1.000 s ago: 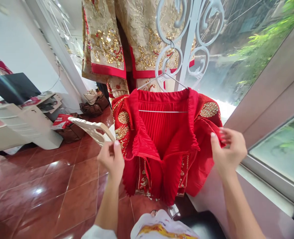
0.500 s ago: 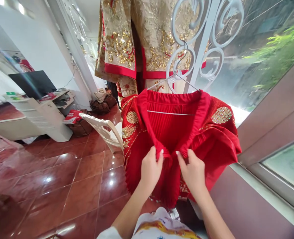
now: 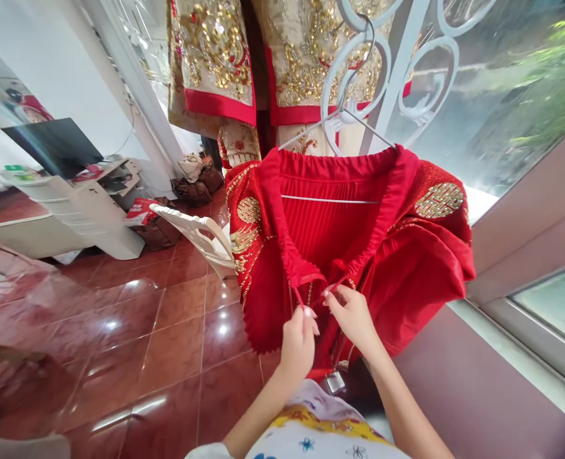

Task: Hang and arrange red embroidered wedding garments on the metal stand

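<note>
A red pleated garment (image 3: 397,268) with gold embroidery hangs on a thin white wire hanger (image 3: 339,121) hooked into a white scrolled metal stand (image 3: 387,76). My left hand (image 3: 299,341) pinches a thin red tie of the garment just below the open front. My right hand (image 3: 353,315) is closed on the other red tie, close beside the left. Both hands meet at the middle of the garment's front opening.
A cream and gold embroidered robe (image 3: 225,64) with red trim hangs behind. A white plastic chair (image 3: 200,236) stands to the left on glossy red floor tiles (image 3: 120,331). A white desk (image 3: 72,217) with a dark monitor (image 3: 53,146) lies far left. A window sill (image 3: 516,357) runs along the right.
My hands came from the garment's outer edges to its middle, pulled the front edges together, then dropped slightly and took hold of the red ties.
</note>
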The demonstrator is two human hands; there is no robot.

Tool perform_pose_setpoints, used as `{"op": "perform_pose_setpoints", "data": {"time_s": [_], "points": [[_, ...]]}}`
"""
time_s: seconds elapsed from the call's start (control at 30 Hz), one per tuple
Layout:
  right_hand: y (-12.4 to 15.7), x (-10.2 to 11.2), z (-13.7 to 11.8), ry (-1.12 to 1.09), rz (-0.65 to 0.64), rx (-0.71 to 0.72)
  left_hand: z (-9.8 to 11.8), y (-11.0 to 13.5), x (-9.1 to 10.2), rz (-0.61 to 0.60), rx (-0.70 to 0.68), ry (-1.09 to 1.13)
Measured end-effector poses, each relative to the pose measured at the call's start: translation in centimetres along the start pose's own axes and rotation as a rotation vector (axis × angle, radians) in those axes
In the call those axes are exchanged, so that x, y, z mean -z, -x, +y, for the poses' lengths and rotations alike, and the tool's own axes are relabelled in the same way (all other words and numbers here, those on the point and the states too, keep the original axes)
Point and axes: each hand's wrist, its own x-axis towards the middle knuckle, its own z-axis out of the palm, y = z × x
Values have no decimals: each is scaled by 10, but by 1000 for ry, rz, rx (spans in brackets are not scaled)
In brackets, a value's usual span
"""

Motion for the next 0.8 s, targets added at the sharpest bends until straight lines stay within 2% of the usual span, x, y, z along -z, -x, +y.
{"op": "perform_pose_setpoints", "data": {"time_s": [0.1, 0.17, 0.3, 0.47, 0.57, 0.63, 0.73, 0.8], "points": [[7, -11, -3, -397, -273, -181, -5, 14, -15, -143, 74, 133], [13, -15, -7, -526, -333, -267, -5, 13, -17, -168, 98, 195], [19, -16, -13, -662, -151, -244, 0, 1, -4, -183, 135, 258], [22, -13, -11, -671, 2, -197, 9, -4, 22, -65, 76, 407], [24, -15, -8, -675, 7, -214, 15, -6, 30, 65, -3, 274], [25, -17, -7, -663, -19, -202, 20, -9, 31, 130, -109, 143], [27, -20, -7, -612, -55, -153, 28, -18, 29, 99, -313, -13], [29, -20, -7, -541, -57, -112, 34, -25, 27, 88, -391, -116]]}}
